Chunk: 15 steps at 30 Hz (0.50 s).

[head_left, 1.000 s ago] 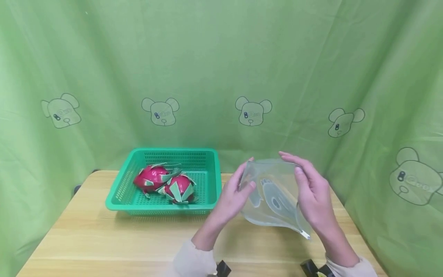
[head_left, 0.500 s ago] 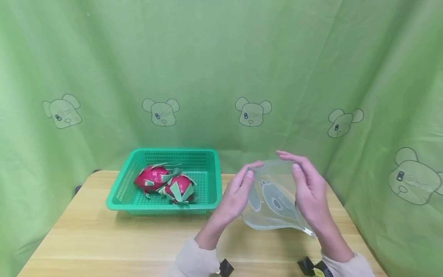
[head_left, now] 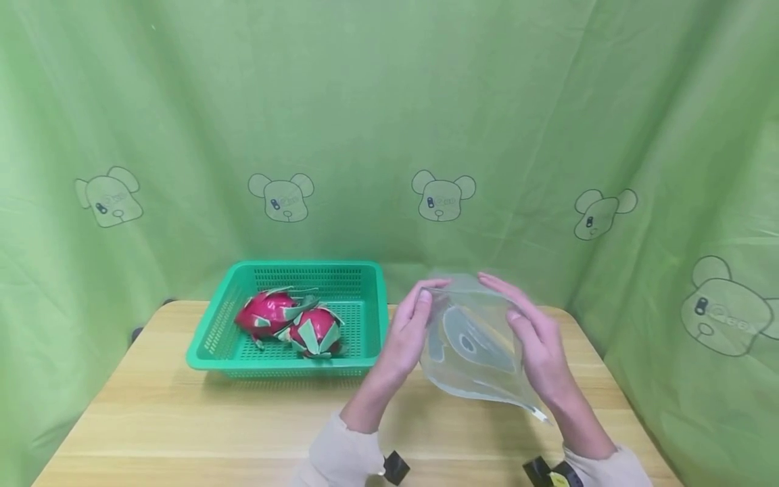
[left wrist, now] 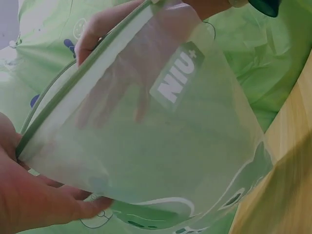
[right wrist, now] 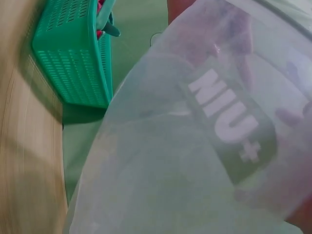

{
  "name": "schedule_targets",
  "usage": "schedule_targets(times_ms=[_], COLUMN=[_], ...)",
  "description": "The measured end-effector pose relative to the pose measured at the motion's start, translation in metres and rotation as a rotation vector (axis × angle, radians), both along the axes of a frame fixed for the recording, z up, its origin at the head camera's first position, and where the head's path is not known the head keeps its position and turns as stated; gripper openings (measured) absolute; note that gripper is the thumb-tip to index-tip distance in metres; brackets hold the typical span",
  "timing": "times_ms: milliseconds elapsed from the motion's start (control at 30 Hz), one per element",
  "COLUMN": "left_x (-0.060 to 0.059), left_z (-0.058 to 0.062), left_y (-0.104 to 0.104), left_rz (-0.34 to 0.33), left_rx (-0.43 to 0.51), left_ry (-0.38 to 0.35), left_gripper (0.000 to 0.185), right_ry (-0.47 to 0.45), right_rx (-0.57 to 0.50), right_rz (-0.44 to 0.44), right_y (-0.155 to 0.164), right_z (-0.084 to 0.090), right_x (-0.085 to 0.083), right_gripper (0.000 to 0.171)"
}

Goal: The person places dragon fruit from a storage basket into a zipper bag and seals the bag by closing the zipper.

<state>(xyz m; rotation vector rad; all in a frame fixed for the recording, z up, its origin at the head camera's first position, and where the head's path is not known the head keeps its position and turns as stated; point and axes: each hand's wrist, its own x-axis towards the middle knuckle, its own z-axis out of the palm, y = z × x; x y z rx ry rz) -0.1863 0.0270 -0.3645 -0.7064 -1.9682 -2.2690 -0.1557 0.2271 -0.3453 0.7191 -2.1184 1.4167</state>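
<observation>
A clear zip bag (head_left: 471,345) with a printed bear and a "NIU+" label hangs above the wooden table (head_left: 182,419), held between both hands. My left hand (head_left: 409,333) pinches its top left edge, thumb in front and fingers behind. On the other side, my right hand (head_left: 531,338) grips the top right edge. The bag (left wrist: 161,131) fills the left wrist view, its zip rim running up to the far hand. In the right wrist view the bag (right wrist: 204,146) covers most of the picture. Two pink dragon fruits (head_left: 292,323) lie in a green basket (head_left: 377,318) to the left.
The green basket (right wrist: 73,58) stands at the table's back left, close to my left hand. A green curtain with bear prints (head_left: 444,196) hangs behind and to the right. Bare wood lies in front of the basket and under the bag.
Both hands have shifted the bag slightly left and turned it. My left thumb now sits on the top edge, and the right hand has lowered a little.
</observation>
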Motion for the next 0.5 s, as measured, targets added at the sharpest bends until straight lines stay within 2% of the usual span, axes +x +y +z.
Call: schedule_targets(times_ms=[133, 267, 367, 433, 500], left_x=[0.002, 0.006, 0.009, 0.014, 0.019], left_z=[0.000, 0.001, 0.000, -0.002, -0.006], left_y=[0.001, 0.003, 0.004, 0.003, 0.003], left_rz=[0.021, 0.028, 0.005, -0.009, -0.014], left_rx=[-0.119, -0.227, -0.222, -0.197, -0.161], left_ry=[0.027, 0.112, 0.140, 0.117, 0.078], left_gripper=[0.039, 0.040, 0.040, 0.044, 0.055], right_ry=[0.014, 0.044, 0.056, 0.064, 0.078], right_rx=[-0.008, -0.048, -0.089, -0.105, -0.118], right_rz=[-0.061, -0.136, -0.174, -0.212, -0.253], right_y=[-0.002, -0.005, -0.008, -0.009, -0.009], right_z=[0.004, 0.011, 0.013, 0.015, 0.015], right_x=[-0.001, -0.001, 0.000, 0.000, -0.001], right_gripper=[0.050, 0.051, 0.051, 0.051, 0.050])
